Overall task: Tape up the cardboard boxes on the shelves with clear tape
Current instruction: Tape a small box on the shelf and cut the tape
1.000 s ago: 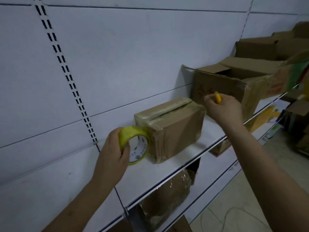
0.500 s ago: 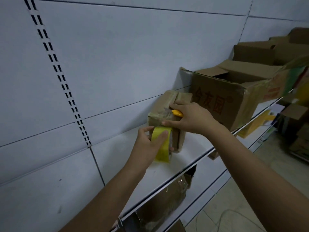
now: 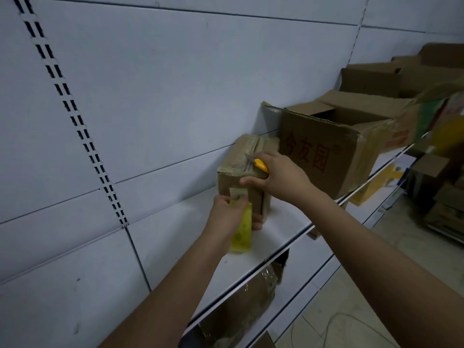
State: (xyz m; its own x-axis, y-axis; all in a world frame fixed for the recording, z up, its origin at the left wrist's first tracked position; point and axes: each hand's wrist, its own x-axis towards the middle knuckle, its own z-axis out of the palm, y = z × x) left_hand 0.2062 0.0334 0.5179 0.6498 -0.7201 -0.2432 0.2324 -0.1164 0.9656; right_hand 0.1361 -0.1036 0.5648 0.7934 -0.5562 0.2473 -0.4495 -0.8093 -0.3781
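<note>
Gripping a yellow-cored roll of clear tape (image 3: 241, 228), the left hand (image 3: 227, 219) drew a strip onto the small brown cardboard box (image 3: 242, 167) on the white metal shelf (image 3: 283, 223). The right hand (image 3: 281, 175) clasped a yellow utility knife (image 3: 259, 165) while its thumb pressed the box's front.

Lower-shelf wrapped box (image 3: 241, 305) cut off by bottom edge.

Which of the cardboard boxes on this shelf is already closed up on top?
The small box the right hand rests on. Its top flaps are shut under tape, while the bigger printed box beside it stands with flaps open.
</note>
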